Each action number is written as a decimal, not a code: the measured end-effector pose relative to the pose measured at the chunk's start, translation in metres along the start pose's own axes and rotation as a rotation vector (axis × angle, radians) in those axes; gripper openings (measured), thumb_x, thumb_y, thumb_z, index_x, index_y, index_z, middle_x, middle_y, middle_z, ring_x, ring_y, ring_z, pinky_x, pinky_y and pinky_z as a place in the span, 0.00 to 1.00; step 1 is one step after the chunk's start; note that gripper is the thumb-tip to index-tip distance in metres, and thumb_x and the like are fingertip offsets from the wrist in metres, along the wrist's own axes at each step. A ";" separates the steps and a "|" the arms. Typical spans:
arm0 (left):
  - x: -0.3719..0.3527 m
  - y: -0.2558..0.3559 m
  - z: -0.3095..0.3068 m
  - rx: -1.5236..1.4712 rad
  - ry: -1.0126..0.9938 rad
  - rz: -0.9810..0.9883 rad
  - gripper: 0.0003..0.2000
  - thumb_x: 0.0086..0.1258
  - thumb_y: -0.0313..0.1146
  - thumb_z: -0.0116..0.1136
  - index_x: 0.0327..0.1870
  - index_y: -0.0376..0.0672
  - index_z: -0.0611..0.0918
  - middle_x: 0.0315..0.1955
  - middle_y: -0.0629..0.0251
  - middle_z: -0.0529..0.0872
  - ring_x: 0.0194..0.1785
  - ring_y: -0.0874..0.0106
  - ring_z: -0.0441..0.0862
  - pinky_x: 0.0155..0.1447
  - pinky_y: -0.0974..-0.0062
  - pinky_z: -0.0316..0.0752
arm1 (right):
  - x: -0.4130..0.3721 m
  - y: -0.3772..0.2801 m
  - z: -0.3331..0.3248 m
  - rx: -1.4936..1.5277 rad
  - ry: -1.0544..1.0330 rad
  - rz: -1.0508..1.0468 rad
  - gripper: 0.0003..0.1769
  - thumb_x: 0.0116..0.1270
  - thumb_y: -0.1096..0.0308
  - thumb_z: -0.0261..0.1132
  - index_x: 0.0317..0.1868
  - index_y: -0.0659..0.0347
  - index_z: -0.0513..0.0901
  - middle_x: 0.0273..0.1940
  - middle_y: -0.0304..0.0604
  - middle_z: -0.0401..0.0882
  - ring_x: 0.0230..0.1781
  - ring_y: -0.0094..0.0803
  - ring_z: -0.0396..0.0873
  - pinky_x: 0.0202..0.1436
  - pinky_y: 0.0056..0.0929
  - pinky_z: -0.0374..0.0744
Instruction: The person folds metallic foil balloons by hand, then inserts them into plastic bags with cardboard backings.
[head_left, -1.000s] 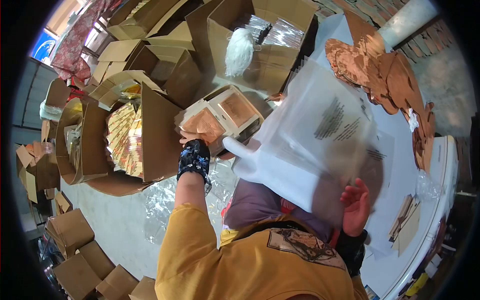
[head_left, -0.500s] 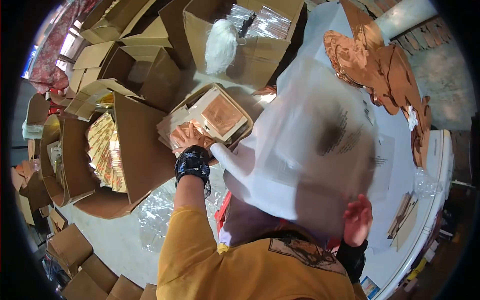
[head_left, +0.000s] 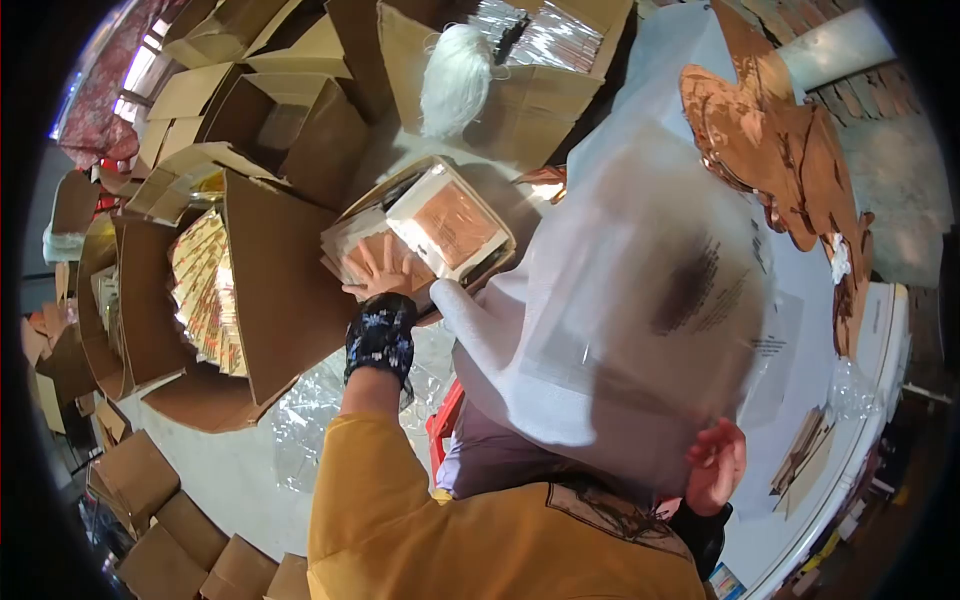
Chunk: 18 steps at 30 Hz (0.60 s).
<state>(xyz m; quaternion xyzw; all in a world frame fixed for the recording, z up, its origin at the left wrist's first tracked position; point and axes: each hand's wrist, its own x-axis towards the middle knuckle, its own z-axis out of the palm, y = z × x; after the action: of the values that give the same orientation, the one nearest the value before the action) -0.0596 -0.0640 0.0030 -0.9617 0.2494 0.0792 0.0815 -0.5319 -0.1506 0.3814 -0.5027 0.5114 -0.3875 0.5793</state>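
Note:
My left hand (head_left: 380, 268) lies with its fingers spread on copper-coloured packets at the near left part of a small box (head_left: 508, 245). Beside it in the same box is another stack topped by a copper-coloured square packet (head_left: 452, 225) in clear wrap. On the right, my right hand (head_left: 716, 462) is raised with its fingers partly curled, at the near edge of a large white translucent sheet (head_left: 640, 300). Nothing shows in its palm. The sheet drapes over the white table (head_left: 790, 440) and towards my lap.
A carton (head_left: 275, 285) with fanned printed packets stands at left. Behind are open cartons (head_left: 520, 110), one with a white string bundle (head_left: 455, 80) and silvery packets. Copper-coloured sheets (head_left: 770, 140) lie at back right. Clear plastic (head_left: 315, 420) covers some floor.
The view has shifted slightly. My left hand stays on the packets, its fingers now more widely spread. My right hand remains near the sheet's edge, its fingers turned a little.

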 end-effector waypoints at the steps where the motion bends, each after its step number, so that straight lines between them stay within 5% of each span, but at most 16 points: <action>1: -0.009 0.000 -0.010 -0.054 0.160 -0.026 0.31 0.74 0.62 0.41 0.77 0.75 0.54 0.80 0.62 0.36 0.80 0.46 0.33 0.65 0.18 0.43 | 0.000 0.000 0.000 -0.015 0.004 0.004 0.20 0.77 0.61 0.52 0.60 0.67 0.74 0.42 0.48 0.83 0.31 0.28 0.82 0.34 0.24 0.81; 5: -0.016 0.009 -0.037 -0.509 0.345 0.331 0.29 0.74 0.60 0.43 0.76 0.75 0.58 0.80 0.64 0.43 0.80 0.46 0.39 0.67 0.20 0.43 | 0.000 -0.001 -0.001 -0.037 0.022 0.020 0.20 0.77 0.61 0.52 0.59 0.67 0.74 0.41 0.48 0.83 0.31 0.27 0.82 0.32 0.24 0.81; 6: -0.018 0.020 -0.054 -0.142 0.280 0.398 0.31 0.72 0.61 0.45 0.76 0.75 0.59 0.80 0.67 0.42 0.80 0.47 0.42 0.68 0.21 0.42 | 0.000 0.000 -0.001 -0.045 0.020 0.022 0.20 0.77 0.61 0.52 0.59 0.67 0.74 0.42 0.48 0.83 0.31 0.27 0.82 0.32 0.23 0.81; 9: -0.010 0.051 -0.091 -0.005 -0.301 0.428 0.37 0.67 0.67 0.50 0.77 0.76 0.54 0.80 0.67 0.37 0.79 0.40 0.37 0.67 0.19 0.40 | 0.000 -0.002 0.000 -0.078 -0.007 0.023 0.20 0.77 0.61 0.53 0.60 0.66 0.74 0.41 0.46 0.81 0.31 0.26 0.80 0.32 0.21 0.79; 10: -0.010 0.052 -0.093 -0.026 -0.209 0.436 0.41 0.63 0.71 0.51 0.77 0.75 0.54 0.80 0.70 0.35 0.79 0.38 0.35 0.66 0.18 0.40 | 0.000 -0.006 0.003 -0.094 -0.034 0.023 0.20 0.77 0.60 0.53 0.60 0.65 0.73 0.41 0.45 0.80 0.31 0.23 0.78 0.32 0.19 0.77; 11: -0.006 0.062 -0.099 0.030 -0.408 0.362 0.42 0.63 0.71 0.50 0.78 0.75 0.53 0.80 0.70 0.35 0.79 0.38 0.33 0.66 0.17 0.38 | 0.001 -0.008 0.005 -0.111 -0.059 0.017 0.20 0.77 0.59 0.53 0.61 0.64 0.73 0.41 0.43 0.79 0.31 0.21 0.76 0.32 0.18 0.76; 14: 0.008 0.065 -0.075 -0.051 -0.426 0.331 0.40 0.61 0.71 0.50 0.77 0.78 0.54 0.80 0.72 0.38 0.78 0.37 0.31 0.66 0.17 0.30 | -0.002 0.001 -0.003 -0.114 -0.064 -0.034 0.20 0.77 0.60 0.54 0.60 0.66 0.72 0.40 0.44 0.79 0.31 0.23 0.76 0.32 0.20 0.77; 18: 0.011 0.061 -0.088 0.047 -0.489 0.407 0.38 0.63 0.68 0.51 0.76 0.82 0.54 0.81 0.70 0.36 0.78 0.35 0.34 0.63 0.16 0.38 | -0.002 -0.001 -0.003 0.057 -0.131 0.057 0.21 0.73 0.68 0.54 0.61 0.72 0.72 0.39 0.53 0.82 0.41 0.41 0.84 0.42 0.34 0.82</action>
<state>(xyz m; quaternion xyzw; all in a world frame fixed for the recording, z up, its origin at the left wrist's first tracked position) -0.0708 -0.1392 0.0791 -0.8423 0.4115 0.3170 0.1437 -0.5350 -0.1489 0.3828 -0.4955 0.4753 -0.3518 0.6363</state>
